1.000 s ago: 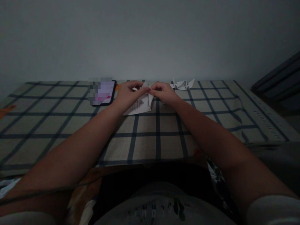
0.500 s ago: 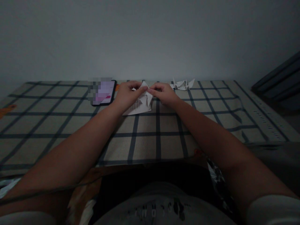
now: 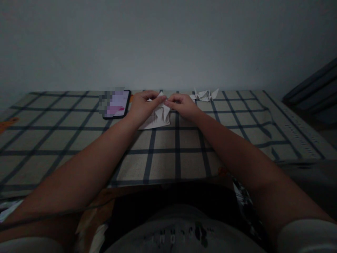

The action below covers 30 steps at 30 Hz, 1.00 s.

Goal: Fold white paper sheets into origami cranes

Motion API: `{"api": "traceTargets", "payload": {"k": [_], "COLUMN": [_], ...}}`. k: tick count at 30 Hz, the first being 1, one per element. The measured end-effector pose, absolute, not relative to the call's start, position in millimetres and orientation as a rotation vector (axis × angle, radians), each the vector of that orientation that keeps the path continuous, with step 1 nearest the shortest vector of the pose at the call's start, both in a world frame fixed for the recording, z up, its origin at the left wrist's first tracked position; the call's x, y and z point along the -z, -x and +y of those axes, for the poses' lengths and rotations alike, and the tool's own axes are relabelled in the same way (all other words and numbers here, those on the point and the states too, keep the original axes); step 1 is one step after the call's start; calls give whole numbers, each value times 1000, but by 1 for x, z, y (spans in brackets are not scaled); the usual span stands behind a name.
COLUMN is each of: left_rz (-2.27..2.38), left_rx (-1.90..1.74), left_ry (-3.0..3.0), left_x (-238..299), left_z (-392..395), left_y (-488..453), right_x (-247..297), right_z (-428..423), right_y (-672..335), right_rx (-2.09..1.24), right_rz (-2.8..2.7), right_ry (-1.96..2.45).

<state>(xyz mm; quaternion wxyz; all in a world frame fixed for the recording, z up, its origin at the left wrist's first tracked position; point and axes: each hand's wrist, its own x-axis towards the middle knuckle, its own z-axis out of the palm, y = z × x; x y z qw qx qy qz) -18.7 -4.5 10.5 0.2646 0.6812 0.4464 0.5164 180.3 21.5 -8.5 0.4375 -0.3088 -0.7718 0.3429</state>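
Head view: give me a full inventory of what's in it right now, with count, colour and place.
Folded paper: 1, white, between the hands
Printed sheet: 1, white with dark print, below the folded paper
Phone: 1, dark edge, pinkish lit screen, left of the hands
Paper figures: apparently 2, white, beyond the right hand
Checked cloth: 1, beige with dark lines, across the table
Wall: 1, grey, behind
Slatted object: 1, dark, far right, unclear
Shirt: 1, greyish, lettered, bottom
Left hand: 1, bare, holding the folded paper
Right hand: 1, bare, at its right edge
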Motion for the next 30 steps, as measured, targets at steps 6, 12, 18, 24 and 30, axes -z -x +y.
{"api": "traceTargets", "payload": {"k": [6, 12, 18, 24, 30], "left_rz": [1151, 1152, 1160, 1224, 1186], "left_rx": [-1443, -1406, -1412, -1442, -1493], "left_ry": [-1688, -1568, -1597, -1659, -1683], "left_x": [-6, -8, -9, -6, -5], "left_z": [0, -2, -3, 1, 6], "left_y": [16, 14, 15, 18, 18], "right_x": [8, 6, 6, 9, 11], "right_z": [20, 19, 17, 18, 23], "right_y": [-179, -179, -179, -176, -179], "right_rx": [-886, -894, -883, -857, -786], "right_rz": [-1929, -1928, -1959, -1950, -1873], "right_ry": [766, 786, 782, 803, 821]}}
